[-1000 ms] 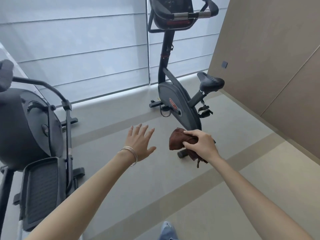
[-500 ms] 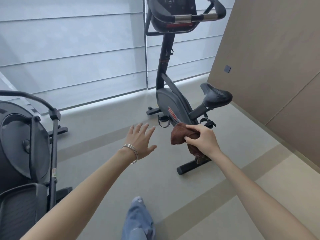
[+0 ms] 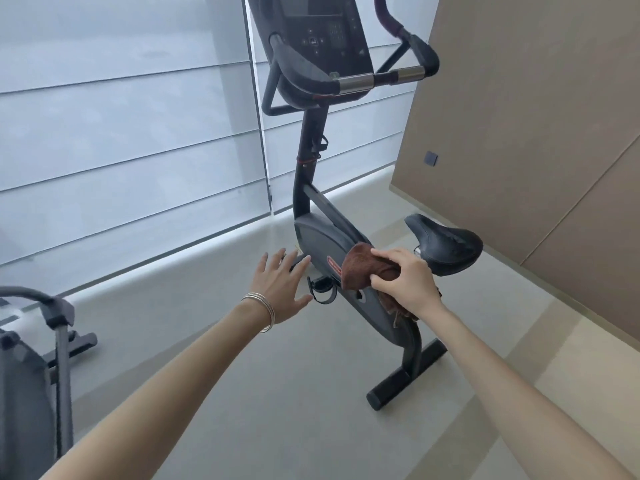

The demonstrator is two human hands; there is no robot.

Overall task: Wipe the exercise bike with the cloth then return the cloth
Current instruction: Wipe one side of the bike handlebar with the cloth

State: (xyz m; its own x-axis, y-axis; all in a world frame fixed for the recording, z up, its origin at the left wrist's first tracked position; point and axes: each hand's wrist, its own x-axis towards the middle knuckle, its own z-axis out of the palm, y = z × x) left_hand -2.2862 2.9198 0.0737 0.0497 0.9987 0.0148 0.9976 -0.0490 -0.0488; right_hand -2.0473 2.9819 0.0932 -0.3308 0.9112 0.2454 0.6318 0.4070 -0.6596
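Right hand [image 3: 403, 284] holds the brown cloth [image 3: 360, 268] bunched in front of the exercise bike [image 3: 329, 240], near the seat [image 3: 445, 242]. Left hand [image 3: 280, 289] is spread wide and holds nothing. Loose cloth might catch on the pedal [image 3: 322, 289].

Exercise bike [image 3: 322, 237] ahead by the window blinds [image 3: 121, 133], wall panel [image 3: 536, 116] right, second machine [image 3: 27, 375] left
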